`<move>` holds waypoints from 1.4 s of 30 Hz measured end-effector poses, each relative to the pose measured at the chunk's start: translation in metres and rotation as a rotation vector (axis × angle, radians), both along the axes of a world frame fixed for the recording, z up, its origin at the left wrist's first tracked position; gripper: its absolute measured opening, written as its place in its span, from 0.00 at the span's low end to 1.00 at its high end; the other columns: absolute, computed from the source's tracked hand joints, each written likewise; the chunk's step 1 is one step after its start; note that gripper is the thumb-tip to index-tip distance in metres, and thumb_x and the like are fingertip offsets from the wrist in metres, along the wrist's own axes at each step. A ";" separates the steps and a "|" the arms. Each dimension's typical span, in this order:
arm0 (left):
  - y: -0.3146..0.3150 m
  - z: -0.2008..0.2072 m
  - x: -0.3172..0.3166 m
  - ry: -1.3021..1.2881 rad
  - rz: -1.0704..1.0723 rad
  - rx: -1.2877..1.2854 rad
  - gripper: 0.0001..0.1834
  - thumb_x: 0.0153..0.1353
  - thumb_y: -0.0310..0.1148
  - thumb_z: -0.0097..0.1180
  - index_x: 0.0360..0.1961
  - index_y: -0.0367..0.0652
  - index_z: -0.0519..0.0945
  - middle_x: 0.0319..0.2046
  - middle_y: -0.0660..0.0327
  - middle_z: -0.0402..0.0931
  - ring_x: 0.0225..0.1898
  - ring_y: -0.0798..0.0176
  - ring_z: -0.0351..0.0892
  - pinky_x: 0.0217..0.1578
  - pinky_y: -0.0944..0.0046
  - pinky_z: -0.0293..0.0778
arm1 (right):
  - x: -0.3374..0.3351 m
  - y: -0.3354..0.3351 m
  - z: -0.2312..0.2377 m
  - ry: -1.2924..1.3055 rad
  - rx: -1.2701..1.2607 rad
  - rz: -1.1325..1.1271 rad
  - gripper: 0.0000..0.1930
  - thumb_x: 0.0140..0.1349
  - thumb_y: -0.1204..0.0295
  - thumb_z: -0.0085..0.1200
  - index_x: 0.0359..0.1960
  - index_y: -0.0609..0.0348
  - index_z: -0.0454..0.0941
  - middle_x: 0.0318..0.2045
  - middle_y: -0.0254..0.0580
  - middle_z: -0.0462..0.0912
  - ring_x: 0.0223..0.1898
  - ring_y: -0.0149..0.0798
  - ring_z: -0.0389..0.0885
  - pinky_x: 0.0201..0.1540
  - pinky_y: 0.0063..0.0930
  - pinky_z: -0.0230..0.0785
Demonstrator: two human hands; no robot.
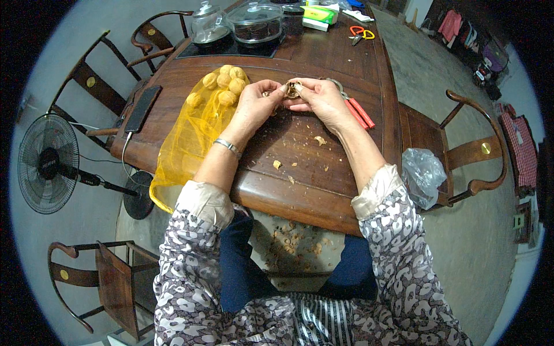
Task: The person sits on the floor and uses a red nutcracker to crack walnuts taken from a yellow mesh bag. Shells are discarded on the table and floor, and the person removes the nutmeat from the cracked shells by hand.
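One broken, round brown walnut [294, 88] between left hand [262, 106] and right hand [323, 105]

The walnut is held over the dark brown wooden table [288, 190], right at the fingertips. It looks nearer the right hand, and lies to the left of that thumb. The right grip is small and tight, with the thumb and fingers pinching the nut. The left grip is narrow too. It holds a small brown bit [265, 94], and its thumb tip is at the walnut's left edge. The nut is so round that I cannot tell a long way along it. Its hollow side faces up.

Just beside the right hand lies a metal tool with two red handles [359, 113]; the hand hides part of it. A yellow net bag [187, 135] with whole, round tan nuts [231, 81] in it is on the left. The left hand is between that bag and the walnut. Little tan shell bits [277, 165] lie on the table, nearer the person. Well apart, at the far end, are scissors with red and yellow handles [369, 35].
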State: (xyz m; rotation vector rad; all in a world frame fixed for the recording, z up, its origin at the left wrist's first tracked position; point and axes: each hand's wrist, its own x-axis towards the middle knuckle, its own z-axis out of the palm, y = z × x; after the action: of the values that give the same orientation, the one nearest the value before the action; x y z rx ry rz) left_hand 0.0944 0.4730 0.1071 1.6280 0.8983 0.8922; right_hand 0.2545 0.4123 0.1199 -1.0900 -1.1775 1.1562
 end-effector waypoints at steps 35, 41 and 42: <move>-0.002 -0.002 0.001 0.154 0.016 0.213 0.15 0.59 0.38 0.59 0.35 0.34 0.83 0.24 0.61 0.81 0.26 0.72 0.76 0.29 0.67 0.72 | 0.000 -0.001 -0.002 -0.245 -0.020 -0.046 0.13 0.66 0.72 0.49 0.48 0.65 0.77 0.37 0.41 0.83 0.35 0.32 0.84 0.33 0.19 0.78; -0.001 -0.002 0.001 0.220 0.032 0.241 0.15 0.57 0.37 0.58 0.34 0.34 0.83 0.23 0.56 0.81 0.26 0.68 0.78 0.31 0.66 0.74 | -0.003 0.003 -0.009 -0.261 0.012 -0.094 0.11 0.63 0.74 0.49 0.43 0.66 0.80 0.32 0.43 0.84 0.32 0.33 0.85 0.31 0.24 0.79; -0.001 -0.002 0.001 0.242 0.035 0.247 0.14 0.57 0.37 0.57 0.34 0.34 0.83 0.23 0.55 0.81 0.26 0.68 0.78 0.31 0.65 0.74 | -0.004 0.003 -0.009 -0.268 0.008 -0.102 0.11 0.63 0.74 0.49 0.43 0.66 0.80 0.31 0.43 0.84 0.32 0.33 0.85 0.31 0.24 0.79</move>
State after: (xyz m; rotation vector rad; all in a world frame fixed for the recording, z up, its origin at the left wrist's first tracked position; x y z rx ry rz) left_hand 0.0953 0.4724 0.1056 1.9703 1.0154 0.8684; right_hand 0.2510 0.4148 0.1104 -1.3130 -1.3141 0.9458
